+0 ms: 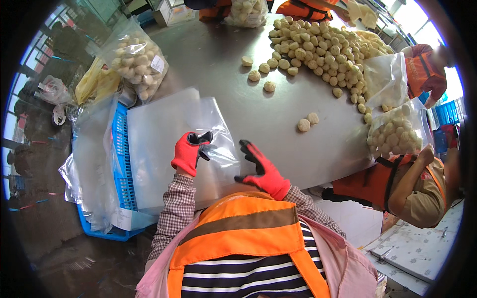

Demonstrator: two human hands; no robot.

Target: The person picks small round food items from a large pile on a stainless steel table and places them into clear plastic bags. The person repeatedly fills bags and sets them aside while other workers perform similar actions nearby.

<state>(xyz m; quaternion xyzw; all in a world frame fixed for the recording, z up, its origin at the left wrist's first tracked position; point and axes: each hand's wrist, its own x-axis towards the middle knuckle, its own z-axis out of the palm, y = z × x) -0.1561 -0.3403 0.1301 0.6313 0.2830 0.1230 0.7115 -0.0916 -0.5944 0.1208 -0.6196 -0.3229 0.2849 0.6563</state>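
Note:
My left hand (192,149), in a red glove with black fingertips, pinches a clear plastic bag (223,156) over the near left part of the steel table (231,89). Just right of the bag's edge is my right hand (262,167), gloved alike, its fingers spread and nothing in them. Beneath the held bag lies a flat stack of clear plastic bags (160,138). Two round, pale dough-like pieces (303,125) rest beyond my right hand, and a large heap of the same pieces (320,44) covers the table's far right.
A blue plastic basket (125,156) with more flat bags stands at the left. A filled, labelled bag (136,61) sits at the back left, another (248,13) at the far edge. At the right, a co-worker (402,186) in an orange apron is beside a filled bag (397,132); other people stand farther off.

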